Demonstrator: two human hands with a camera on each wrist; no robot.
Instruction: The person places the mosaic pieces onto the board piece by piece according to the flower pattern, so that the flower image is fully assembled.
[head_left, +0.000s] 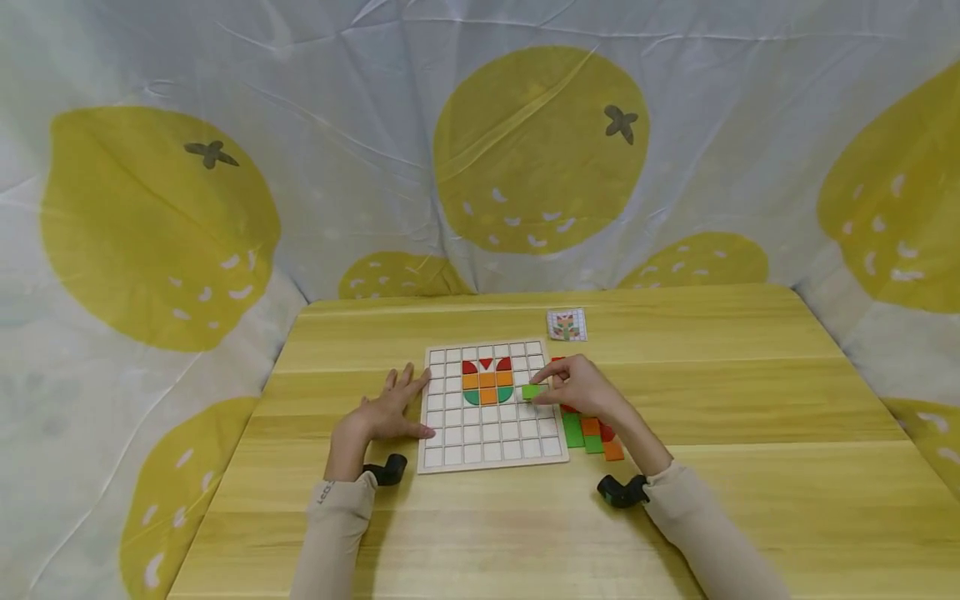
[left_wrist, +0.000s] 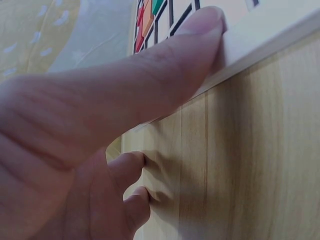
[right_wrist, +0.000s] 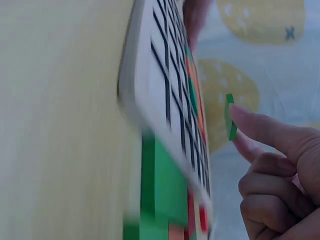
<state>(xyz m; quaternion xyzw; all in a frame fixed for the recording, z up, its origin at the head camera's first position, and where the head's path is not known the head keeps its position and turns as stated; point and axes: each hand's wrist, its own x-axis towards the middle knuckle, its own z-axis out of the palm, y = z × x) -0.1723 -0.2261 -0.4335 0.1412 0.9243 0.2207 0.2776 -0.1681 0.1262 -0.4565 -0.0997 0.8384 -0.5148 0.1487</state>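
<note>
A white grid board [head_left: 491,433] lies on the table, with red, orange and green tiles [head_left: 487,379] set together in its upper middle like a tulip. My left hand [head_left: 386,412] spreads along the board's left edge, thumb [left_wrist: 200,30] on its rim and other fingertips down beside it. Between thumb and index finger, my right hand [head_left: 577,387] pinches a light green square tile [head_left: 531,391]. The tile is held over the right part of the grid. In the right wrist view this tile [right_wrist: 230,117] stands edge-on, clear of the board, and the other fingers are curled in.
Loose green, orange and red tiles [head_left: 592,435] lie along the board's right edge, partly under my right forearm. A small picture card [head_left: 567,325] with a tulip pattern on a grid lies behind the board. Lemon-print cloth [head_left: 322,208] hangs around the wooden table [head_left: 720,400].
</note>
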